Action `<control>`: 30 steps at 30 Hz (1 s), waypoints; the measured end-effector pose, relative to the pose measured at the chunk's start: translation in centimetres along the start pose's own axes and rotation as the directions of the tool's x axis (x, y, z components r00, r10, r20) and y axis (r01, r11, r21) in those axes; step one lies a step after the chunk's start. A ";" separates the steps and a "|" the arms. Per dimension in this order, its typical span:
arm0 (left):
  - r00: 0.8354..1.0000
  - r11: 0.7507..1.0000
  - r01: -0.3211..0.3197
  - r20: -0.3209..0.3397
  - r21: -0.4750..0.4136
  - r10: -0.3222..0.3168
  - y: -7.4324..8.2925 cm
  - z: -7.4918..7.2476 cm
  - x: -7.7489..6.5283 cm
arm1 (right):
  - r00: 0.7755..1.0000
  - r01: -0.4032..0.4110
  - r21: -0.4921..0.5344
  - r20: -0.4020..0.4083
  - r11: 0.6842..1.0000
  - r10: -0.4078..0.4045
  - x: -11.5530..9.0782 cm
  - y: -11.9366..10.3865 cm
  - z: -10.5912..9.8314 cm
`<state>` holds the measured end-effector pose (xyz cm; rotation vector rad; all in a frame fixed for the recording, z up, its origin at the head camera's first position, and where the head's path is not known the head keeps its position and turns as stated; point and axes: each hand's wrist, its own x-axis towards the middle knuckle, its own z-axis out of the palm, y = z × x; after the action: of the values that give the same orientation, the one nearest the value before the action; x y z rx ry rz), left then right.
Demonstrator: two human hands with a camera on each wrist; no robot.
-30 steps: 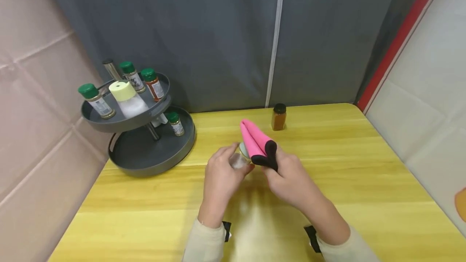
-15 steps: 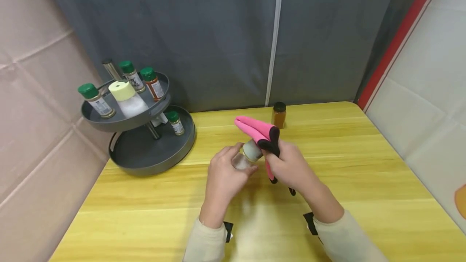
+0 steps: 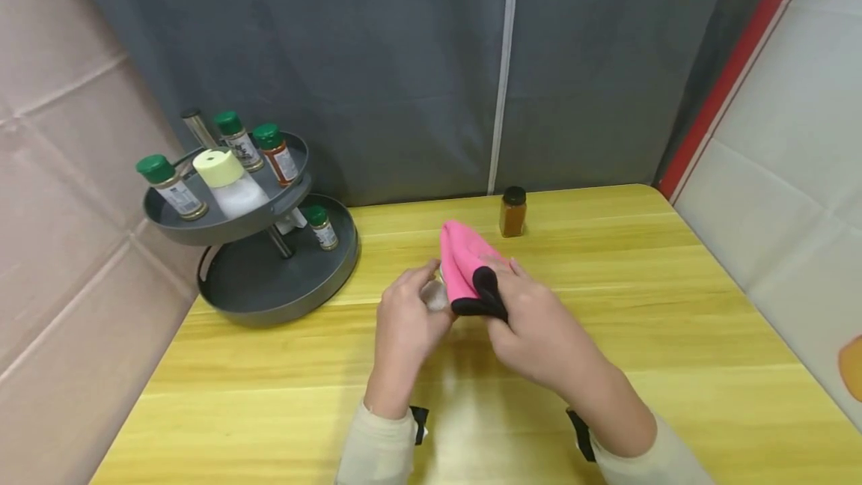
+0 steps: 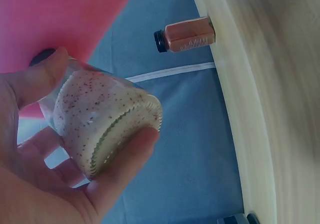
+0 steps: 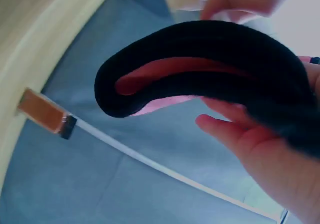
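Note:
My left hand [image 3: 407, 320] holds a small clear jar [image 4: 90, 108] by its lower part, with fingers and thumb around it. In the left wrist view the jar is tilted, its base towards the camera, and pale contents with reddish specks show through. A folded pink cloth with black edging [image 3: 465, 264] is gripped in my right hand [image 3: 535, 320] and lies over the jar's top, hiding the lid. The right wrist view looks into the fold of the black edging [image 5: 210, 38], with the right thumb and fingers around the cloth's near side.
A two-tier grey turntable rack [image 3: 323, 287] stands at the left. Its upper tier bears green-capped spice jars [image 3: 176, 189] and a yellow-capped white bottle [image 3: 232, 184]; one more spice jar [image 3: 322, 229] is below. A black-capped spice bottle [image 3: 513, 214] stands at the table's back edge.
Half a second ago the jar's pale lid showed beside the cloth. My right hand has since brought the cloth left and over the lid. The left hand has kept its grip on the jar.

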<state>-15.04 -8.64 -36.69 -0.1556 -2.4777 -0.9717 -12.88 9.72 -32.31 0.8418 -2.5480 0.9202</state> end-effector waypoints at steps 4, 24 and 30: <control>0.996 0.996 -0.090 -0.024 -0.014 0.089 0.1 0.4 -0.3 | 0.998 0.055 0.044 -0.018 0.997 -0.055 0.7 -0.2 -0.2; 0.990 0.977 0.136 0.043 -0.164 -0.131 0.3 -0.3 0.0 | 0.988 -0.156 0.145 0.018 0.977 0.155 0.4 1.8 0.0; 1.000 0.993 0.007 -0.022 -0.120 -0.010 0.1 -0.1 0.0 | 0.998 0.053 -0.099 -0.020 0.994 -0.055 0.0 -0.3 -0.6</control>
<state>-14.99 -8.61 -36.60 -0.1719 -2.4023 -1.1200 -12.68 9.93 -31.75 0.8621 -2.5157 0.7770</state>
